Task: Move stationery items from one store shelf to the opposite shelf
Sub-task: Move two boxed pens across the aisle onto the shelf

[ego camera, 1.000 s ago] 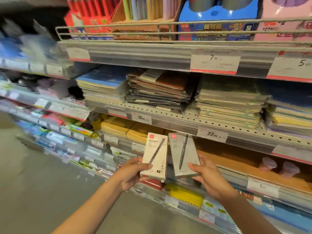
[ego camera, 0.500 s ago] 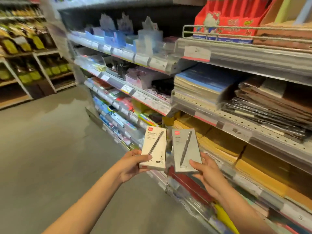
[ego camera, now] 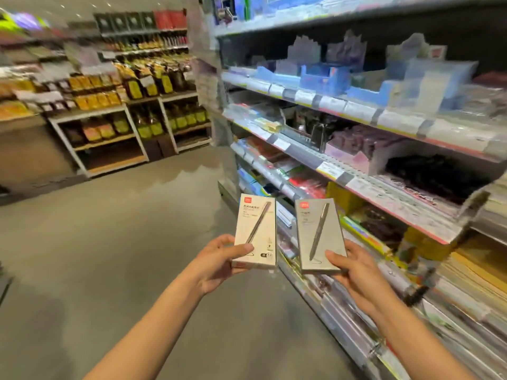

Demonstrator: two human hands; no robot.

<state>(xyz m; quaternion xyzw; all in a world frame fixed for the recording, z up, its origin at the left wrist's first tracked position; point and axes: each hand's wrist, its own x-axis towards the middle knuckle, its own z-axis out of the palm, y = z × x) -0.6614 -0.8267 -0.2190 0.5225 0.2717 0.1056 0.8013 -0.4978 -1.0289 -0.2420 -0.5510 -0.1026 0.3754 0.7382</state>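
Flanking stationery shelves [ego camera: 356, 171], grey floor [ego camera: 109, 256] ahead

The view has swung left from the notebook shelves toward the grocery shelves [ego camera: 109, 105] across the aisle.

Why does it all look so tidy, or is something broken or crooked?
Nothing stands out. The left hand holds a pale cardboard pen box and the right hand a grey cardboard pen box, both upright and undented. The blurry metal store shelves show nothing spilled.
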